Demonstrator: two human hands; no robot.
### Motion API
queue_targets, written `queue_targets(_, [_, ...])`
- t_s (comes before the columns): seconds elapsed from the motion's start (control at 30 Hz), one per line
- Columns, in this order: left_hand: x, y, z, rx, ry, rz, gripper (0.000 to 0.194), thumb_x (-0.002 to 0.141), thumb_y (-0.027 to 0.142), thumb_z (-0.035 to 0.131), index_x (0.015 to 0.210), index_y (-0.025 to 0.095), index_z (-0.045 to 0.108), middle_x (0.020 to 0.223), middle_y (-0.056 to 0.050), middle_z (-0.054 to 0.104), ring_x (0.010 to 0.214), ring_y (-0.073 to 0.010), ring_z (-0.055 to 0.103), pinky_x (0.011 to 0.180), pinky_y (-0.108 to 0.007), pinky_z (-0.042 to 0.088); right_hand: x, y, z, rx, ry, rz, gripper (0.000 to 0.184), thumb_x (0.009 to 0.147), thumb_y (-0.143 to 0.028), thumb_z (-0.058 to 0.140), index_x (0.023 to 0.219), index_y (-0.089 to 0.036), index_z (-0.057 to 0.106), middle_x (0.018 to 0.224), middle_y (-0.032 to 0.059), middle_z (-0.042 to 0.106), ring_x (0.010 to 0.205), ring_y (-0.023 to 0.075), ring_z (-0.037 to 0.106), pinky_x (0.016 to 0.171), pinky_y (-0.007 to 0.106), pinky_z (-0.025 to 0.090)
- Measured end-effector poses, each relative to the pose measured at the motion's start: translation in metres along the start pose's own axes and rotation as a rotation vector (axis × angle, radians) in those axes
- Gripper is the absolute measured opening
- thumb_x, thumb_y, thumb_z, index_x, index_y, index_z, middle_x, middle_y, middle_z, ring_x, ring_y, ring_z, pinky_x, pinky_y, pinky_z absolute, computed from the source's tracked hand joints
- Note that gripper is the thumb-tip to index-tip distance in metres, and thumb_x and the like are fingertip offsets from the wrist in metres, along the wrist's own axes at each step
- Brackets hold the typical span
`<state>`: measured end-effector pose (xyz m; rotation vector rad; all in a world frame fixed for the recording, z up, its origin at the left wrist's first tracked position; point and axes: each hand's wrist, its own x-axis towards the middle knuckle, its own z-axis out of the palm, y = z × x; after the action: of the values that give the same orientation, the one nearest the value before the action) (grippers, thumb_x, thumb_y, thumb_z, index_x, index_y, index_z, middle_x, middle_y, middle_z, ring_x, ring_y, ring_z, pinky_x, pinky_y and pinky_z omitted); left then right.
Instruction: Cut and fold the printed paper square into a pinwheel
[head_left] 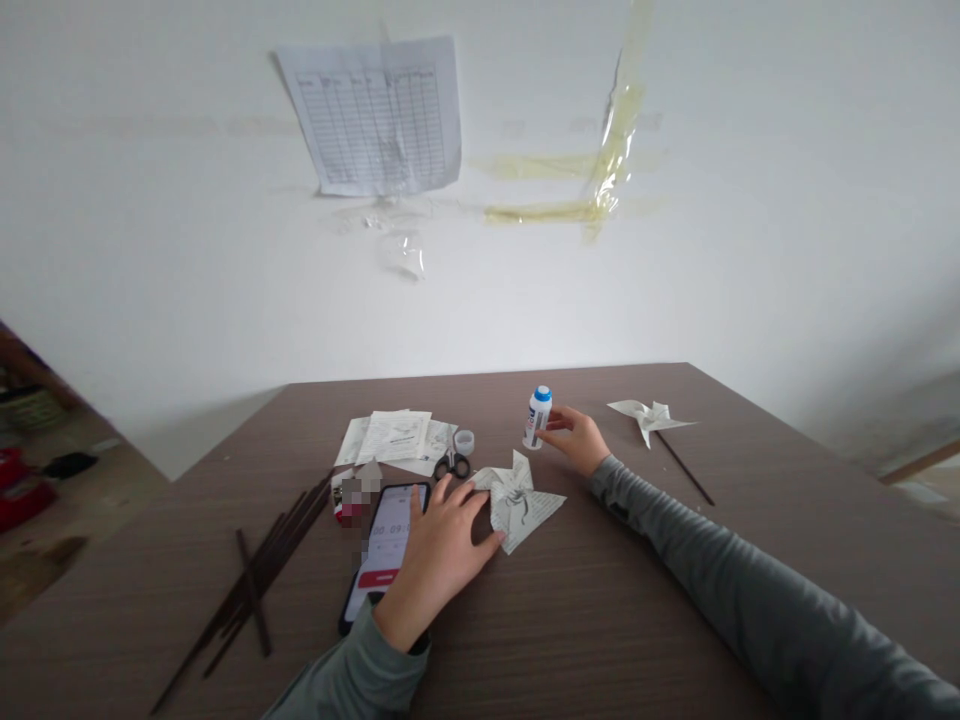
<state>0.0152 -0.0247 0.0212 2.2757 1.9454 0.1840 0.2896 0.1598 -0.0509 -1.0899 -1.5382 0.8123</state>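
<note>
My right hand (576, 440) has its thumb and fingers around a small white glue bottle (537, 420) with a blue cap, which stands upright on the table. My left hand (448, 535) lies with fingers spread, its fingertips at the left edge of a folded paper pinwheel (517, 500) printed with text and a dark drawing. Part of the pinwheel's left side is hidden by that hand. Under and beside my left hand is a phone (390, 540) showing a timer. Black-handled scissors (453, 464) rest just beyond the left fingers.
Printed paper squares (394, 437) are stacked at the back left beside a small clear round container (464, 441). Several dark sticks (259, 570) lie at the left. At the right lies a pinwheel on a stick (649, 418). A white wall (480, 300) stands behind the table (600, 620).
</note>
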Motion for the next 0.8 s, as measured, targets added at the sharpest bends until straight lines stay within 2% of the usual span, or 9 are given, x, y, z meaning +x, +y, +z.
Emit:
queue_targets(0.23, [-0.003, -0.001, -0.009, 0.019, -0.073, -0.008, 0.060, 0.116, 0.036, 0.085, 0.176, 0.032, 0.085, 0.195, -0.012, 0.072, 0.196, -0.0528, 0.046, 0.158, -0.091, 0.035, 0.028, -0.008, 0.035, 0.038, -0.106, 0.022, 0.035, 0.079, -0.022, 0.113, 0.110, -0.026, 0.097, 0.120, 0.0131, 0.104, 0.111, 0.0392, 0.100, 0.105, 0.055, 0.084])
queue_targets(0.47, [-0.002, -0.004, -0.013, 0.025, -0.104, -0.028, 0.066, 0.115, 0.037, 0.084, 0.181, 0.032, 0.081, 0.197, -0.012, 0.069, 0.197, -0.0536, 0.043, 0.159, -0.091, 0.033, 0.043, -0.011, 0.065, 0.047, -0.188, 0.045, 0.038, 0.072, -0.026, 0.119, 0.106, -0.026, 0.100, 0.112, 0.0094, 0.103, 0.105, 0.0370, 0.100, 0.101, 0.051, 0.085])
queue_targets(0.63, [0.000, -0.009, -0.011, 0.007, -0.089, -0.017, 0.065, 0.113, 0.039, 0.086, 0.178, 0.039, 0.084, 0.195, -0.010, 0.073, 0.196, -0.0564, 0.045, 0.158, -0.092, 0.034, 0.046, -0.009, 0.077, 0.043, -0.226, 0.049, 0.037, 0.075, -0.021, 0.115, 0.108, -0.026, 0.101, 0.114, 0.0085, 0.104, 0.108, 0.0359, 0.100, 0.106, 0.051, 0.084])
queue_targets(0.8, [0.001, -0.014, -0.004, 0.001, -0.064, 0.001, 0.062, 0.114, 0.041, 0.086, 0.176, 0.036, 0.085, 0.193, -0.013, 0.075, 0.194, -0.0569, 0.048, 0.156, -0.092, 0.036, 0.045, -0.007, 0.081, 0.036, -0.243, 0.037, 0.040, 0.076, -0.018, 0.114, 0.114, -0.025, 0.101, 0.117, 0.0079, 0.104, 0.113, 0.0352, 0.101, 0.111, 0.051, 0.083])
